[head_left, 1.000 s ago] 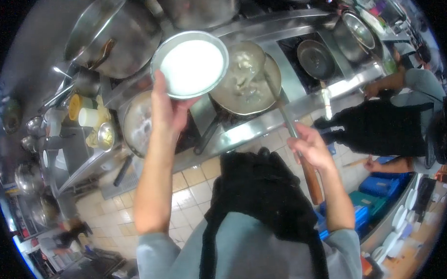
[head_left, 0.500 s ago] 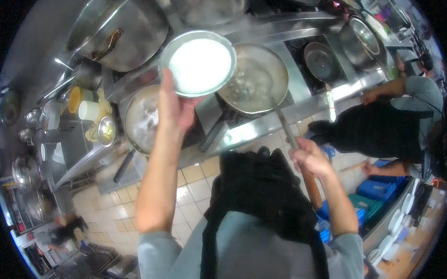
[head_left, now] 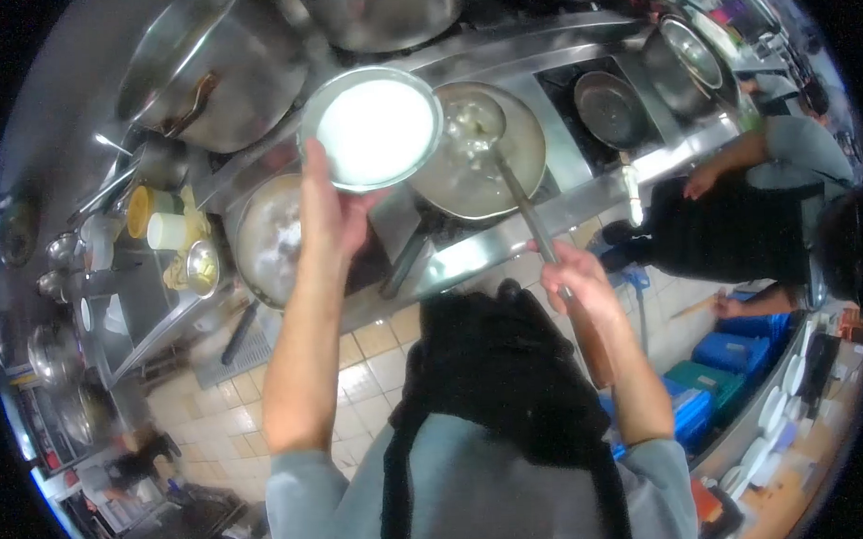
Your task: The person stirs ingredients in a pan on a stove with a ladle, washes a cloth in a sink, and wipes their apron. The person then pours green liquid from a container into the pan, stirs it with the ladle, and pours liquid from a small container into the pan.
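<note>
My left hand (head_left: pixel 334 211) holds up a metal bowl (head_left: pixel 433 127) of white contents (head_left: pixel 374 134), thumb at its near rim. My right hand (head_left: pixel 576 282) is wrapped round the long shaft of a ladle (head_left: pixel 526 204), whose wooden end (head_left: pixel 591 349) runs back below the hand. The ladle's round head rests in cloudy liquid in a wide pan (head_left: pixel 527 138), just right of the bowl. A second pan (head_left: pixel 271 239) with foamy liquid stands on the stove, partly behind my left forearm.
Large pots (head_left: pixel 220 73) stand at the back left. A small dark frying pan (head_left: pixel 611 109) sits on the right burner. Tubs (head_left: pixel 168 231) and a small bowl (head_left: pixel 202 266) are at the left. A person (head_left: pixel 734 226) stands at the right, near blue crates (head_left: pixel 729 352).
The ladle's head has moved within the right pan, towards its back. My right hand has shifted slightly left and up. The bowl stays raised. The other person's arm at the right has moved.
</note>
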Motion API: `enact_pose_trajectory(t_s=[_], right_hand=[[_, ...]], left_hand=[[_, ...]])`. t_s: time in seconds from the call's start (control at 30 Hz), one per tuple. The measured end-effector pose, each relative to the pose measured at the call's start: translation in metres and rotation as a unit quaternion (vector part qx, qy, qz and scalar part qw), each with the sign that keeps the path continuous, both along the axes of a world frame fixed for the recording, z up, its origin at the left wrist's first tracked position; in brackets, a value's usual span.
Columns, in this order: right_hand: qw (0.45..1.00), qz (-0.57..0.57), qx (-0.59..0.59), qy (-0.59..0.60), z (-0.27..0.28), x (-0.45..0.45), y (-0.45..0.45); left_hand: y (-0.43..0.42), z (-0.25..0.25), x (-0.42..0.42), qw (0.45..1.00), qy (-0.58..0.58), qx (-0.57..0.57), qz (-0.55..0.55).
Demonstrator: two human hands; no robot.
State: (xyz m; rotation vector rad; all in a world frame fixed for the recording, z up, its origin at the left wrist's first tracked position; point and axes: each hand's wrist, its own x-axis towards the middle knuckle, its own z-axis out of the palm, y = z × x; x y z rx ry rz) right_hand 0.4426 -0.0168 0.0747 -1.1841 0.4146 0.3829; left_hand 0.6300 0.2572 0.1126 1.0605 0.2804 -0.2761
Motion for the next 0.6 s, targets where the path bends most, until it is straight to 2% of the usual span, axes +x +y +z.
enact_pose_trajectory(t_s=[0.03,0.1,0.13,0.2,0.33,0.53,0.6], right_hand=[[1.000,-0.002,-0.001,0.000,0.004,-0.002,-0.003],[0.995,0.001,-0.103,0.003,0.010,-0.007,-0.007],[0.995,0.000,-0.103,0.004,0.013,-0.010,-0.010],[0.971,0.029,-0.236,-0.010,0.015,-0.015,-0.017],[0.966,0.014,-0.253,-0.050,0.005,-0.016,-0.024],[0.976,0.045,-0.209,0.036,-0.014,-0.008,-0.019],[0.992,0.026,-0.109,0.050,-0.023,-0.010,-0.016]], left_hand=[[0.000,-0.001,0.001,1.000,0.000,-0.001,-0.002],[0.001,-0.003,0.002,1.000,-0.007,-0.013,-0.008],[0.000,-0.002,0.002,1.000,-0.007,-0.014,-0.009],[0.000,0.000,0.001,1.000,-0.010,-0.011,-0.006],[0.000,-0.001,0.002,0.999,-0.028,-0.021,-0.019],[-0.001,0.000,0.000,1.000,-0.017,-0.024,0.005],[-0.002,0.002,-0.002,1.000,-0.015,-0.017,0.014]])
